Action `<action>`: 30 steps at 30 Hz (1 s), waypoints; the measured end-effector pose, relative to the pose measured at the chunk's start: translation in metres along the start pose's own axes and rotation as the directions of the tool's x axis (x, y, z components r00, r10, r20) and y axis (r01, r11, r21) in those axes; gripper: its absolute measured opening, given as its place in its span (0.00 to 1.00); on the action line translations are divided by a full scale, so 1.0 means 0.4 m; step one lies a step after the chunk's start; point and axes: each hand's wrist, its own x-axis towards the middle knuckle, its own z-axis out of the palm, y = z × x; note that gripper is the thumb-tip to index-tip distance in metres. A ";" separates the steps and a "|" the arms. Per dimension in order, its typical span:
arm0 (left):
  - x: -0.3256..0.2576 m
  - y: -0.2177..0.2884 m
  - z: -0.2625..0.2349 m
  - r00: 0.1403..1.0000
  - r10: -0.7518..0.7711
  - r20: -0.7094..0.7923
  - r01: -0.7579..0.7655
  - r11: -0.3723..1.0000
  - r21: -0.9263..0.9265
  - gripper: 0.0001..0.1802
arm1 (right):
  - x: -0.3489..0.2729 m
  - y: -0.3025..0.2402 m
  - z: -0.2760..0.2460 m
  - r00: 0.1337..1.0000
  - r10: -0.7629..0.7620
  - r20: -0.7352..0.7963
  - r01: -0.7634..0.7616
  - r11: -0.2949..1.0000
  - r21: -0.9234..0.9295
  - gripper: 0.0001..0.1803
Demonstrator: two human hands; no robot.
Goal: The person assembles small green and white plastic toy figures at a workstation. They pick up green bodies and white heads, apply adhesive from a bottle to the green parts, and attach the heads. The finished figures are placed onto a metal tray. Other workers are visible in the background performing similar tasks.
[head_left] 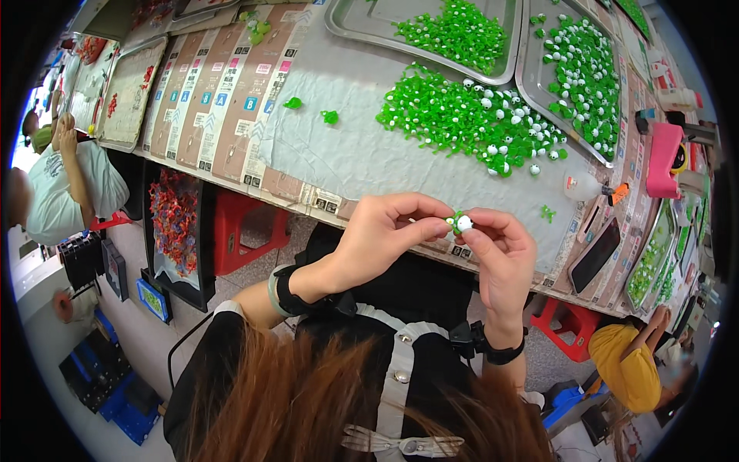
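Over the near edge of the table, my left hand (376,235) and my right hand (504,258) meet fingertip to fingertip. Between them they pinch a small plastic piece (463,222), bright green with a round white part; its finer detail is too small to tell. Past my fingers a wide pile of green pieces (439,115) lies on a grey-white cloth (323,162), with white round parts mixed in at its right side. One loose green piece (547,213) rests right of my right hand, and two more sit at the cloth's left.
Metal trays of green pieces (531,85) stand behind the pile. To the right are a small bottle (581,185), a phone (595,255) and a pink tape dispenser (663,162). Red stools (245,231) stand below the table; other people sit at both sides.
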 end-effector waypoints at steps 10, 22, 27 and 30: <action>-0.008 0.007 0.002 0.918 0.391 0.070 -0.378 0.805 0.457 0.07 | -0.016 0.007 0.002 0.996 -0.094 -0.005 0.093 0.995 -0.035 0.04; -0.014 0.017 0.009 0.873 0.473 0.118 -0.474 0.766 0.435 0.09 | -0.038 0.004 0.008 0.972 -0.231 0.030 0.233 0.967 -0.100 0.03; -0.010 0.014 -0.007 0.888 0.406 0.218 -0.460 0.752 0.472 0.09 | -0.035 0.006 0.003 0.976 -0.214 0.027 0.216 0.970 -0.108 0.04; -0.010 0.014 0.001 0.961 0.226 0.161 -0.266 0.917 0.296 0.09 | -0.029 0.003 0.001 0.998 -0.069 -0.012 0.069 0.998 -0.010 0.03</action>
